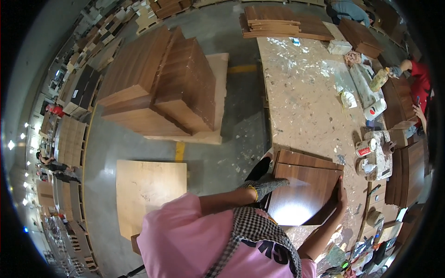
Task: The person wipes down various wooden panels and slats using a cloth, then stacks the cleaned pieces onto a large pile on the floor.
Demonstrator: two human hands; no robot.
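Two dark brown wood-grain panels, a top panel and an under panel, lie slightly askew at the near end of the workbench. My left hand, in a grey knitted glove, grips the top panel at its left edge, with fingertips over the surface; the rest of its grip is hidden. Bare, my right hand closes against the panel's right edge, its fingers pointing away from me. Bright light glares off the near part of the top panel.
Brown panels form a tall stack on a pallet at left; a pale board lies nearer. More panels sit at the bench's far end. Cans and cups line its right side. A co-worker in red stands across.
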